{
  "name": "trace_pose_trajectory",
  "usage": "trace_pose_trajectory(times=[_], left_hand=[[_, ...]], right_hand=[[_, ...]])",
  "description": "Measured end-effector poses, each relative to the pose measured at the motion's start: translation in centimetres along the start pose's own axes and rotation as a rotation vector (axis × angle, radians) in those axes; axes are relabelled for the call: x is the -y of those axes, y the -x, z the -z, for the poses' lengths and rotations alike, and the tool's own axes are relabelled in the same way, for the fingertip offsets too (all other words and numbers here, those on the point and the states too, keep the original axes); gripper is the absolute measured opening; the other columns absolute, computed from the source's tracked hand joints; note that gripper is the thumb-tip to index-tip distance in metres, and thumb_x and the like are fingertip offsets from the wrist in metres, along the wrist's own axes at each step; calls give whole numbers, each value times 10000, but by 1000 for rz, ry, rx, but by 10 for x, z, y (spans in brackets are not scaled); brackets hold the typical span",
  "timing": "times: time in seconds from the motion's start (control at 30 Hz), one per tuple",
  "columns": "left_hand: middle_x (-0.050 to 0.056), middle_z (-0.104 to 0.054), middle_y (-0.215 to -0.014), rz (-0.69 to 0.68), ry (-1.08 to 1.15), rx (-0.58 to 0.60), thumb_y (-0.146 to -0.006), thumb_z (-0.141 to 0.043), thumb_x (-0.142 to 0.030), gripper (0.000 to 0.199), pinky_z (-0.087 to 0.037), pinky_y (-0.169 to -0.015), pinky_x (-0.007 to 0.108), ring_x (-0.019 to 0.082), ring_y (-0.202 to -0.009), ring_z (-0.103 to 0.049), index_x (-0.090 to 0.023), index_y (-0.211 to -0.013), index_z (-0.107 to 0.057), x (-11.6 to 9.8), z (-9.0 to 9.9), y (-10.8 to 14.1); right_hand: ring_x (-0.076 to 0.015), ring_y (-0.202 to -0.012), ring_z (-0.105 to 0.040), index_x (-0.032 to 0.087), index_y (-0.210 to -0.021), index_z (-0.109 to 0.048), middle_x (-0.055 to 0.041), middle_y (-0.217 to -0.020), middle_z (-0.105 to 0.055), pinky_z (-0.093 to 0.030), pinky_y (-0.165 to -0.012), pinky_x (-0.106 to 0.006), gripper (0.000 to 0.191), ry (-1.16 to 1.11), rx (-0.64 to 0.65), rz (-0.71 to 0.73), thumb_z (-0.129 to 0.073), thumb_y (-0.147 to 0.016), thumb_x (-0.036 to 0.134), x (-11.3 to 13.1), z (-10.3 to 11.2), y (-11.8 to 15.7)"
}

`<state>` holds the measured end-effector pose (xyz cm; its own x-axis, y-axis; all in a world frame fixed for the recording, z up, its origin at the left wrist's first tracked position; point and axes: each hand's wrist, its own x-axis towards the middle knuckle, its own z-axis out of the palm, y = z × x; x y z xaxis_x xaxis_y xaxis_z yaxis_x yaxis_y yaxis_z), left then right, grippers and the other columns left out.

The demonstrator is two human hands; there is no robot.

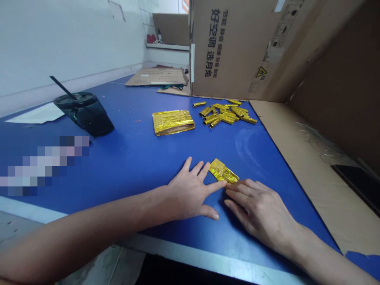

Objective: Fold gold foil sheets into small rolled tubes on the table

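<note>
A folded piece of gold foil paper [223, 172] lies on the blue tabletop between my hands, with crease lines across it. My left hand [191, 190] is spread flat, its index fingertip touching the paper's lower edge and another fingertip at its left end. At the near right corner, my right hand [258, 204] has its fingers pressed together on the paper; its fingertips hide that corner. Beyond the hands sits a stack of gold foil sheets [173, 122]. A loose pile of narrow folded gold foil pieces [227, 113] lies at the back right.
A dark lidded cup [86, 114] with a straw stands on the blue table [133, 158] at the left. A large cardboard box [237, 51] rises behind the pile, and its flap [297, 158] runs along the right. Flat cardboard [157, 76] lies at the back.
</note>
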<state>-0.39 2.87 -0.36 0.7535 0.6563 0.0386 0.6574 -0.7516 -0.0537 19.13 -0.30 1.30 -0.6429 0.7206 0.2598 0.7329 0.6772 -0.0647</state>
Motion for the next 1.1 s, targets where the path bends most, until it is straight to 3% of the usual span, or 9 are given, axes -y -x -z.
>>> trace_pose_trajectory(times=[0.07, 0.23, 0.57, 0.77, 0.93, 1.1], left_hand=[[168, -294, -1354, -3, -9, 3, -689, -247, -733, 749, -119, -919, 591, 375, -1202, -301, -318, -1312, -246, 0, 0, 1], [221, -298, -1336, 26, -25, 16, -697, -259, -724, 865, -119, -950, 557, 356, -1227, -262, -122, -1317, -251, 0, 0, 1], [243, -363, -1288, 80, -52, 0, -683, -316, -719, 872, -113, -957, 569, 375, -1188, -319, -59, -1251, -356, -9, 2, -4], [214, -277, -1349, 45, 45, 23, -705, -296, -705, 858, -83, -966, 572, 340, -1251, -215, -71, -1283, -295, 4, 0, -7], [116, -172, -1409, -65, 232, 131, -722, -337, -673, 801, -143, -986, 510, 279, -1293, -110, -187, -1337, -173, 28, 5, -10], [50, -184, -1414, -66, 266, 135, -868, -273, -461, 539, -143, -1004, 470, 241, -1299, -97, -215, -1338, -180, 31, 6, -12]], right_hand=[[-203, -790, -573, 164, -883, -641, -82, -888, -663, -443, -669, -331, 249, 44, 29, 10, -418, -835, 266, 4, 0, 0], [-232, -833, -583, 144, -888, -645, -104, -921, -665, -449, -697, -358, 277, 133, 43, 19, -421, -825, 293, 12, -1, 2], [-287, -923, -543, 83, -927, -637, -168, -948, -645, -386, -811, -411, 435, 276, -7, 119, -433, -791, 442, 27, -7, 5], [-280, -959, -531, 125, -1030, -598, -119, -976, -645, -344, -873, -439, 486, 130, 56, 141, -375, -813, 497, 28, -3, 5], [-315, -1079, -467, 70, -1177, -498, -177, -1116, -574, -276, -942, -480, 617, 73, 147, 189, -304, -823, 536, 27, 3, 4], [-331, -1188, -355, 96, -1283, -380, -216, -1254, -442, -174, -992, -522, 680, 17, 265, 190, -296, -806, 574, 25, 5, 6]])
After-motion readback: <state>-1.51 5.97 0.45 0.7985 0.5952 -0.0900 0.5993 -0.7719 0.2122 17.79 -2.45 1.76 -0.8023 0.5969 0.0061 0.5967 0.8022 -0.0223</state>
